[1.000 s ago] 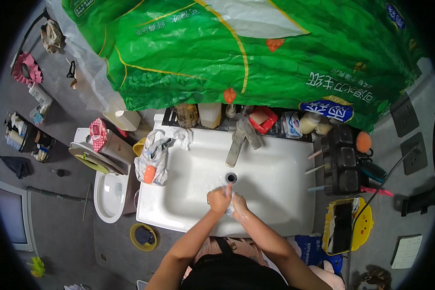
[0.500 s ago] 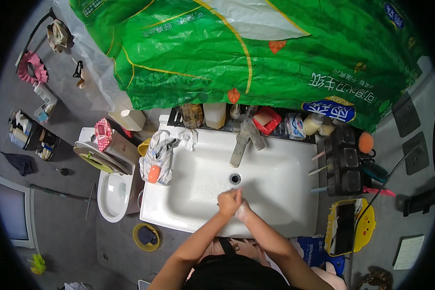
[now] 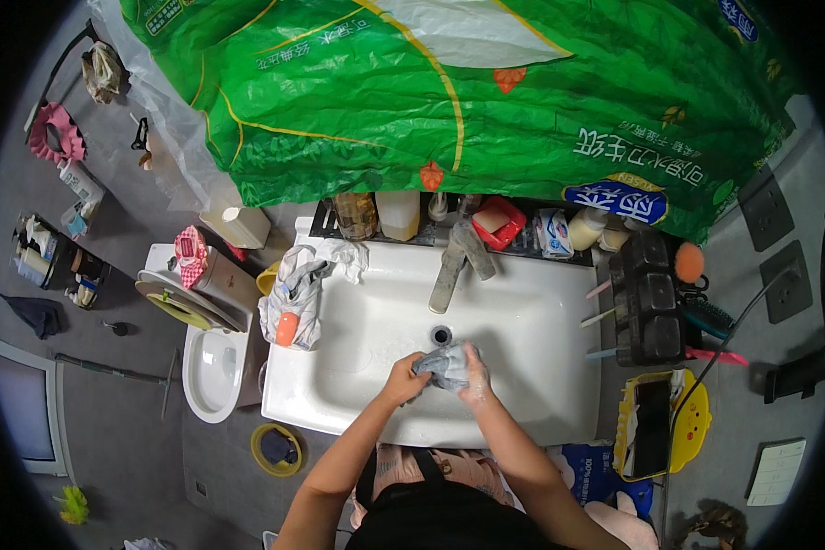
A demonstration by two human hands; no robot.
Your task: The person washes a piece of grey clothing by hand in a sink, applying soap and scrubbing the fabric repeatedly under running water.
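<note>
Over the white washbasin [image 3: 357,357], a small wet grey and whitish cloth [image 3: 445,367] is stretched between my hands, just on the near side of the drain [image 3: 440,335]. Its exact kind does not show. My left hand [image 3: 403,380] is closed on the cloth's left end. The other end is gripped by my right hand [image 3: 476,378], which has white foam on its fingers and wrist. At the basin's left edge lies a bundle of white and grey laundry [image 3: 307,291], with an orange bar of soap [image 3: 287,328] on top.
A grey tap [image 3: 447,280] reaches over the basin. Behind it stand bottles and a red soap dish [image 3: 502,223], under a big green plastic package [image 3: 339,101]. A black toothbrush holder [image 3: 649,298] is at the right; a toilet [image 3: 213,371] is at the left.
My hands were pressed together with the cloth mostly hidden. Now they have moved apart sideways, and the cloth shows spread between them. The view has shifted slightly.
</note>
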